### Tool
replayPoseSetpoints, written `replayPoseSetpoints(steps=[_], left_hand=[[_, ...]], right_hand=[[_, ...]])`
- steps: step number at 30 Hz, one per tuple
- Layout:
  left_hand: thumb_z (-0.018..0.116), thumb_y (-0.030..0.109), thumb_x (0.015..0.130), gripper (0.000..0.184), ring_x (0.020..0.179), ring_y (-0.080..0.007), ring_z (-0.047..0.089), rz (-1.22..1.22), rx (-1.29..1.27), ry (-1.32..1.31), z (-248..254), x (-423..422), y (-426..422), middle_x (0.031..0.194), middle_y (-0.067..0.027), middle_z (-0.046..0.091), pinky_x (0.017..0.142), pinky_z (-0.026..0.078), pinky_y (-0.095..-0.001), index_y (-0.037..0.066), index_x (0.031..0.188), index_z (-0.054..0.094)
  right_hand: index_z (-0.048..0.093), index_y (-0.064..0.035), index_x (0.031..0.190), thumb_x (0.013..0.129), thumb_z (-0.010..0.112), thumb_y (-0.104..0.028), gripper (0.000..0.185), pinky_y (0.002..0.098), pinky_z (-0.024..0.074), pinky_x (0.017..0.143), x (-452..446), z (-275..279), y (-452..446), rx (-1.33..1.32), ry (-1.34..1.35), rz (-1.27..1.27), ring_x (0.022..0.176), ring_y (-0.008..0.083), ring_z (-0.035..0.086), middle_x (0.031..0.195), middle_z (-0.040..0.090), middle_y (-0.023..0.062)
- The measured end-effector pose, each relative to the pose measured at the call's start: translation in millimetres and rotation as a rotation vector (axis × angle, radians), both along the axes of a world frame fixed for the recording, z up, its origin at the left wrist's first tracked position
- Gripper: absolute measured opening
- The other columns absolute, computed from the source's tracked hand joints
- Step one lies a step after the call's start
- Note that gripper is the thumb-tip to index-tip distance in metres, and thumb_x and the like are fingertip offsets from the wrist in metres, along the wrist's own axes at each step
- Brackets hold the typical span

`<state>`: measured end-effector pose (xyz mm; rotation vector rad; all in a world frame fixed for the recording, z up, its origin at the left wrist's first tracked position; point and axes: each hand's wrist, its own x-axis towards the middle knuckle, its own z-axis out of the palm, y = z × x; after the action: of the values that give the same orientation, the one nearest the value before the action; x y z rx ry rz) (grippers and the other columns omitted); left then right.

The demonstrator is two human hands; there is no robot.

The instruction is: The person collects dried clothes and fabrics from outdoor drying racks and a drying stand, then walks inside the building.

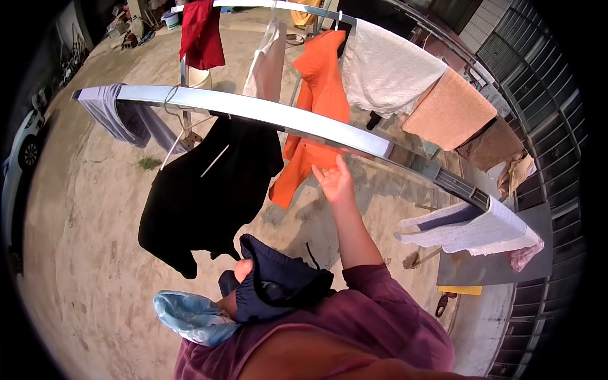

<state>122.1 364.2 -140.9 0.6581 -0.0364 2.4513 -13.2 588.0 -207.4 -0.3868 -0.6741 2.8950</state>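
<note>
My left hand [242, 270] is closed on a dark navy garment [269, 278] that hangs over the forearm in front of my body. A thin dark cord sticks up from it; its full shape is hidden in the folds. Light blue patterned cloth [193, 316] covers part of that arm. My right hand [334, 182] is raised, fingers apart and holding nothing, just below the near metal rail [253, 107]. It overlaps the lower part of an orange garment [323, 69] on a hanger; whether they touch I cannot tell. A black garment [206, 190] hangs left of it from the near rail.
Grey-lilac cloth [123, 114] drapes the near rail's left end, a white towel [475, 228] its right end. On the far rail hang red cloth [202, 35], a white towel [386, 63] and a peach towel [449, 107]. Barred fencing [538, 310] stands right, a white car [28, 145] left.
</note>
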Motion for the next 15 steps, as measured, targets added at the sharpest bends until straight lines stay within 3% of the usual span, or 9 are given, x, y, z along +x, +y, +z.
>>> replayPoseSetpoints(steps=[2,5,7,8,10,14,15], left_hand=[[0.053,0.040,0.069,0.044,0.062,-0.0270,0.050,-0.010,-0.003,0.009,1,12,2,0.071,-0.0160,0.052,0.059,0.039,-0.0353,-0.003,0.074,0.048],[0.053,0.040,0.068,0.045,0.064,-0.0272,0.051,-0.020,-0.002,0.014,2,28,5,0.073,-0.0165,0.052,0.061,0.040,-0.0354,-0.004,0.076,0.049],[0.053,0.040,0.068,0.046,0.065,-0.0274,0.051,-0.026,-0.008,0.026,3,39,6,0.074,-0.0168,0.053,0.062,0.040,-0.0355,-0.004,0.077,0.049],[0.053,0.040,0.068,0.046,0.066,-0.0275,0.051,-0.031,-0.011,0.027,3,43,6,0.075,-0.0170,0.053,0.062,0.040,-0.0355,-0.004,0.078,0.049],[0.053,0.041,0.068,0.047,0.067,-0.0276,0.052,-0.042,-0.020,0.029,4,53,7,0.076,-0.0173,0.053,0.063,0.041,-0.0356,-0.005,0.079,0.049],[0.054,0.041,0.067,0.049,0.070,-0.0280,0.052,-0.056,-0.028,0.028,6,69,6,0.079,-0.0180,0.054,0.065,0.042,-0.0357,-0.005,0.081,0.050],[0.054,0.041,0.067,0.049,0.070,-0.0281,0.053,-0.060,-0.033,0.028,6,72,7,0.079,-0.0181,0.054,0.066,0.042,-0.0358,-0.005,0.082,0.050]], right_hand=[[0.049,-0.0096,0.102,0.082,0.052,-0.021,0.023,0.0475,0.0290,0.097,-7,-26,13,0.013,-0.012,0.066,0.109,0.0224,0.044,0.110,0.051,0.0065],[0.049,-0.0107,0.102,0.083,0.052,-0.019,0.021,0.0471,0.0294,0.096,-4,-11,17,0.025,0.057,0.177,0.105,0.0210,0.046,0.100,0.055,0.0047],[0.049,-0.0094,0.100,0.082,0.054,-0.018,0.021,0.0451,0.0349,0.092,5,22,8,0.079,0.017,0.018,0.099,0.0199,0.049,0.095,0.055,0.0041],[0.049,-0.0094,0.100,0.082,0.054,-0.018,0.021,0.0451,0.0349,0.092,6,20,8,0.075,0.022,0.018,0.099,0.0199,0.049,0.095,0.055,0.0041],[0.045,-0.0078,0.107,0.082,0.053,-0.011,0.027,0.0439,0.0371,0.089,13,4,12,-0.013,-0.006,-0.081,0.084,0.0171,0.050,0.088,0.051,0.0031],[0.039,-0.0063,0.117,0.081,0.053,-0.007,0.039,0.0393,0.0412,0.086,58,-27,12,0.145,-0.101,-0.006,0.090,0.0171,0.050,0.101,0.048,0.0061],[0.040,-0.0057,0.116,0.080,0.054,-0.006,0.039,0.0369,0.0413,0.085,82,-11,7,0.375,-0.075,0.040,0.092,0.0166,0.049,0.103,0.046,0.0067]])
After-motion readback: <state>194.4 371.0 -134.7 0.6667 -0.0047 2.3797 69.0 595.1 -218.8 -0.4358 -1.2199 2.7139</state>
